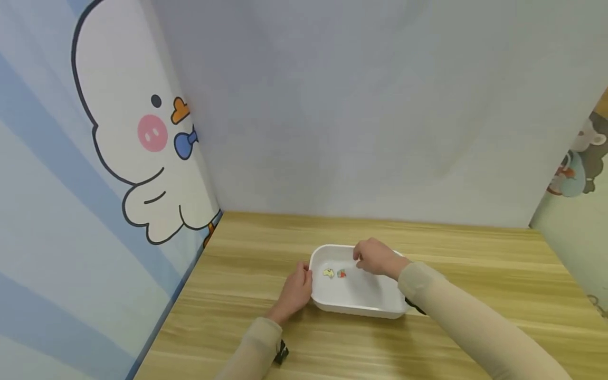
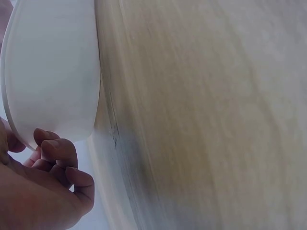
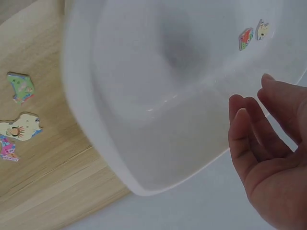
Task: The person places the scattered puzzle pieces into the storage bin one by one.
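A white rounded-corner plastic tray (image 1: 351, 310) sits on the wooden table. Inside it lie two small flat figure pieces: a pale yellow one (image 1: 329, 273) and a red-and-green one (image 1: 341, 273). My left hand (image 1: 296, 290) grips the tray's left end, thumb at the rim and bent fingers against the outer wall (image 2: 53, 72). Over the tray's right half hovers my right hand (image 1: 377, 257). In the right wrist view its fingers are loosely bent, thumb apart from some of them, and nothing shows between them.
Beyond the tray's end, the right wrist view shows a green piece (image 3: 21, 87), a cream piece (image 3: 23, 127) and a pink-purple piece (image 3: 8, 149) on the table (image 1: 475, 248). A plain pale wall (image 1: 370, 105) rises behind, with a cartoon-printed panel (image 1: 142, 132) at the left.
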The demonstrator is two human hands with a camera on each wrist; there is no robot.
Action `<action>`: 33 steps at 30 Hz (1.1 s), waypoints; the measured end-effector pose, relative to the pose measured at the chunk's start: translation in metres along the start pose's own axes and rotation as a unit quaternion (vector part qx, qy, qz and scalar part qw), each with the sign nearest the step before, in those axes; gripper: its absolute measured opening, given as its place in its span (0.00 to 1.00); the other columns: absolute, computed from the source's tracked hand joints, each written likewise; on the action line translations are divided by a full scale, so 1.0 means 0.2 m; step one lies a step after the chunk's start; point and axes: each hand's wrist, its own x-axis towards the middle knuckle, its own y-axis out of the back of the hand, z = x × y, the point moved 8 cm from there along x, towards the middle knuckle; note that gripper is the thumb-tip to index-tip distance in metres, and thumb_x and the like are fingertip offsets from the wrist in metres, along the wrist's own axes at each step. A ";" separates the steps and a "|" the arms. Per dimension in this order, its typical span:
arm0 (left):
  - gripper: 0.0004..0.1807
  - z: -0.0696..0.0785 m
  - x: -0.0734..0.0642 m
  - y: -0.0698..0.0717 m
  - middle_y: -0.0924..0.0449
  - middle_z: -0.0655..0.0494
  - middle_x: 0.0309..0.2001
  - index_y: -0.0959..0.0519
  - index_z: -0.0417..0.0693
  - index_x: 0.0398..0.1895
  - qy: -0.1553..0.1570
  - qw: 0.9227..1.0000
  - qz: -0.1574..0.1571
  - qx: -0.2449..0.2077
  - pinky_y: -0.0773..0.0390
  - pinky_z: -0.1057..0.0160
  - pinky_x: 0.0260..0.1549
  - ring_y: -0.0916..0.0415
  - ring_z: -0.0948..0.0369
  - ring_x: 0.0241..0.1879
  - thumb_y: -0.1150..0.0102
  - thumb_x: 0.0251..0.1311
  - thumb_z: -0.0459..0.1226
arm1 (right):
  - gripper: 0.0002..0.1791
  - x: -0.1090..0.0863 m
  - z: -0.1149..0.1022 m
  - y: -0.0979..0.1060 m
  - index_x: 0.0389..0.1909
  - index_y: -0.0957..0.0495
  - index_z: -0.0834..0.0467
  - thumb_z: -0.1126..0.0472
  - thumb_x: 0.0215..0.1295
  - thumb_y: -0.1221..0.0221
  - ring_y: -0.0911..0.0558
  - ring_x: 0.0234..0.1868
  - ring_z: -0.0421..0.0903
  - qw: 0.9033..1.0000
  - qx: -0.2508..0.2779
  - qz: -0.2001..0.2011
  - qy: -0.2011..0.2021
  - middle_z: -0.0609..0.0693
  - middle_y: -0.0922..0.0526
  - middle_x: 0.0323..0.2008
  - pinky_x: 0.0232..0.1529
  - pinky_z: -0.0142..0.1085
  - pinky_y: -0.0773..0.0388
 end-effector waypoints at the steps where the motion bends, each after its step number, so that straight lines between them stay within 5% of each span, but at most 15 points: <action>1: 0.09 -0.01 0.00 0.00 0.29 0.51 0.27 0.33 0.35 0.47 0.000 1.000 0.003 0.002 0.28 0.60 0.24 0.31 0.59 0.25 0.59 0.71 0.32 | 0.07 -0.01 0.01 0.00 0.39 0.18 0.64 0.68 0.59 0.36 0.23 0.33 0.47 1.000 0.004 0.005 0.003 0.51 0.20 0.32 0.36 0.41 0.24; 15: 0.07 -0.02 -0.01 0.02 0.27 0.48 0.28 0.33 0.36 0.45 -0.007 1.000 0.023 0.011 0.27 0.59 0.25 0.29 0.57 0.26 0.58 0.69 0.32 | 0.10 -0.11 0.18 0.17 0.41 0.18 0.66 0.69 0.59 0.37 0.21 0.38 0.50 0.992 0.065 0.106 0.014 0.54 0.18 0.36 0.39 0.42 0.24; 33: 0.07 0.00 0.01 -0.01 0.26 0.47 0.30 0.33 0.36 0.45 -0.010 1.000 0.019 0.003 0.27 0.58 0.27 0.29 0.56 0.28 0.57 0.69 0.31 | 0.13 -0.37 0.50 0.22 0.43 0.20 0.68 0.64 0.61 0.37 0.21 0.43 0.60 0.985 0.072 0.158 -0.018 0.62 0.18 0.42 0.44 0.52 0.26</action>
